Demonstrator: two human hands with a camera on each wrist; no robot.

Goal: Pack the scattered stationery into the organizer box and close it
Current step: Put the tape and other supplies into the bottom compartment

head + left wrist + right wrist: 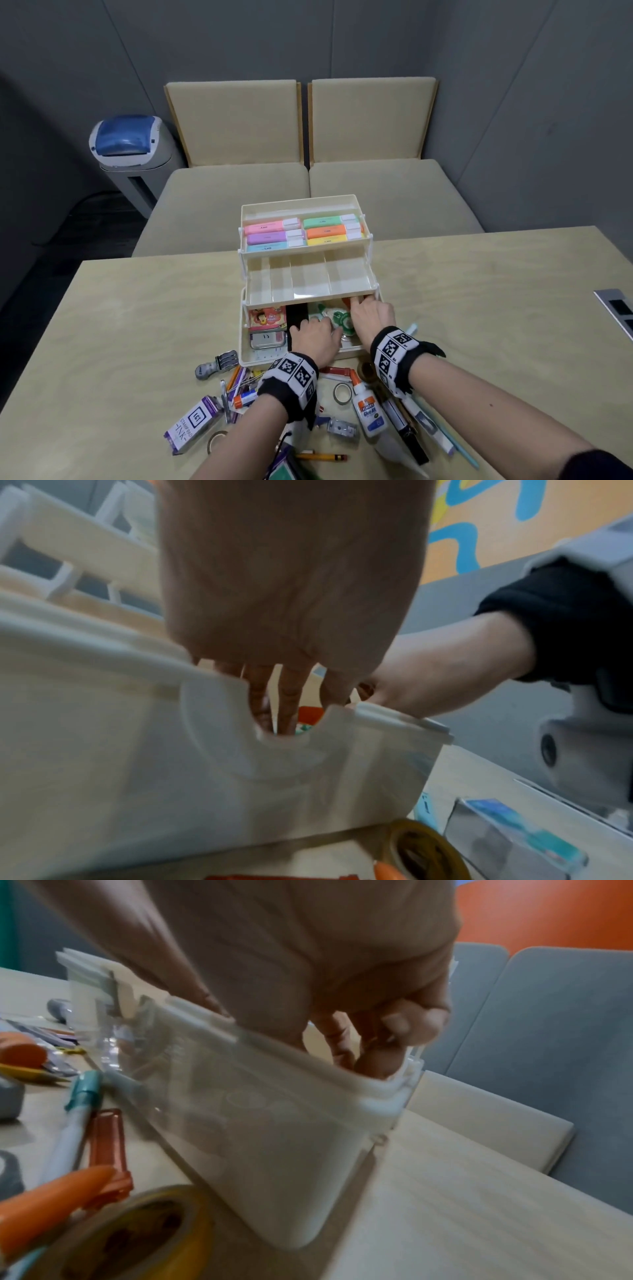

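Both hands reach into the bottom compartment of the cream organizer box (294, 356), which stands open at the table's (120, 308) middle with its two upper trays stepped back toward twelve o'clock. Left hand (313, 337) lies palm down over the compartment's centre, fingers stretched fairly straight and spread toward the green-and-white tape dispenser (339, 317); in the left wrist view its fingers (287, 696) point down past the notch in the box's front wall (137, 750), and I cannot tell whether they grip anything. Right hand (371, 313) is at the compartment's two o'clock corner, fingertips tucked under the middle tray (308, 284); the right wrist view shows its fingers (394, 1020) curled inside the box wall, but what they hold, if anything, is hidden. Highlighters (301, 229) fill the top tray. Loose stationery lies on the table at six o'clock from the box: a glue bottle (368, 409), a stamp-ink carton (193, 423), a yellow pencil (322, 456), a tape roll (342, 393) and a grey stapler (217, 364).
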